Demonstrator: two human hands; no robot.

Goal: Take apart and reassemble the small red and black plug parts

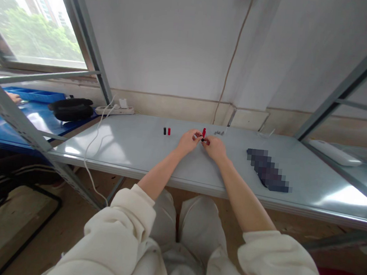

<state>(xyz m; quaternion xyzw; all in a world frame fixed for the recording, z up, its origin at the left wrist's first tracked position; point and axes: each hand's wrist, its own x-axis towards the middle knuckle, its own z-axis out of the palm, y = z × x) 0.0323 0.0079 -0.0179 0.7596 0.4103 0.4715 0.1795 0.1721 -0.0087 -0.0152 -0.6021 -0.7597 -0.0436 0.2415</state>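
The left hand (188, 141) and right hand (215, 148) pinch a small black piece (202, 140), its shape mostly finger-hidden, over a smooth, glossy grey tabletop (137, 146). Just beyond is 1 narrow red piece (204, 131); leftward, 2 stubby cylinders stand paired, 1 black (164, 131), 1 red (169, 131).

the window (38, 24) looks overexposed; glare whitens the tabletop (143, 151).

From here I see a pale wall (166, 45) behind the grey table (140, 150). Daylight fills the left window (41, 28).
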